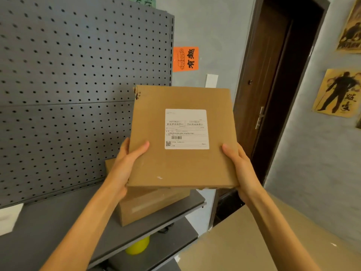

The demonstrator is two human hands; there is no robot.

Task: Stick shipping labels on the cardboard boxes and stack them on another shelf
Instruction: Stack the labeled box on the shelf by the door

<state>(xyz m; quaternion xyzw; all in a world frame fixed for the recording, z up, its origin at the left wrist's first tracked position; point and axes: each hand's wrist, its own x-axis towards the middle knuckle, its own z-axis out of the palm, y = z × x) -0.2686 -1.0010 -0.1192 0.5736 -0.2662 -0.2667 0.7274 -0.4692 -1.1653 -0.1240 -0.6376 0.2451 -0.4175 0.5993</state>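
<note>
My left hand [125, 165] grips the lower left edge of the cardboard box [181, 167], thumb laid over the top face and the fingers curled underneath out of sight. My right hand [239, 169] grips the lower right edge the same way, thumb on top near the corner. Between them I hold the box up in the air, tilted so its broad top face looks back at me, just above a second box [148, 206] that sits on the shelf [58, 227].

That shelf is a grey metal board with a grey pegboard back [78, 65] full of small holes. A lower shelf shows beneath it, with something yellow [137, 247] on it; I cannot tell what it is, since the upper shelf hides most of it. Something pale and blurred [8, 218] sits at the shelf's left edge. To the right of the shelving is a grey wall with an orange sign [185, 59], then a dark wooden door [269, 85] with a metal handle [260, 117]. Brown posters [340, 92] hang on the right-hand wall. A tan surface [244, 247] fills the lower right corner.

The held box is flat and brown, with a torn upper left corner and a scuffed near edge. A white shipping label [186, 129] is stuck on its top face, printed with text, a barcode and a small square code.
</note>
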